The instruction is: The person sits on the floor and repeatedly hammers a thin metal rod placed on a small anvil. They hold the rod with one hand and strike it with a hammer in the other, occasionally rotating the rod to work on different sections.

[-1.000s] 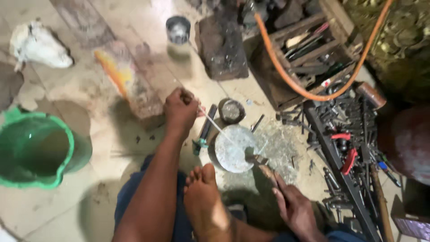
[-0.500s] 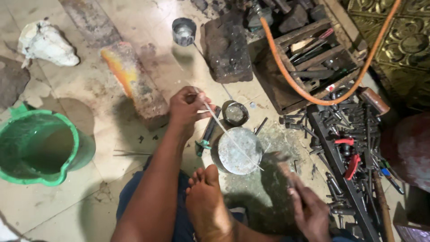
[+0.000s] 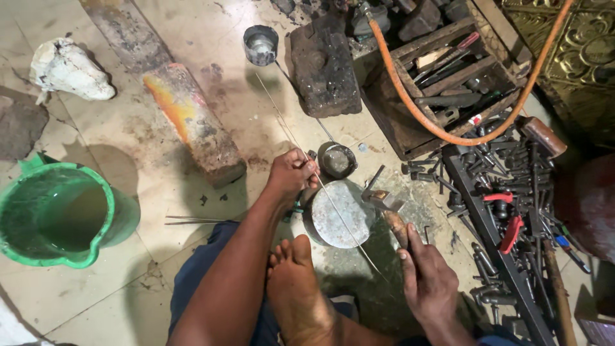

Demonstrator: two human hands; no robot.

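My left hand (image 3: 291,176) pinches a long thin metal wire (image 3: 333,205) that lies slanted across a round metal block (image 3: 339,221) on the floor. The wire runs from far up the floor down past the block. My right hand (image 3: 426,279) grips the wooden handle of a small hammer (image 3: 383,200), whose head rests at the block's right edge. My bare foot (image 3: 295,282) sits just below the block. A small round metal bowl (image 3: 337,160) stands right behind the block.
A green plastic bucket (image 3: 57,214) sits at left. A rusty bar with an orange stain (image 3: 192,122) and a dark block (image 3: 323,64) lie ahead. A wooden tool crate (image 3: 442,77), an orange hose (image 3: 410,102) and scattered hand tools (image 3: 506,192) fill the right.
My left hand has drawn the wire down across the round block. My right hand has brought the hammer up from beside my leg, so its head now sits at the block's edge.
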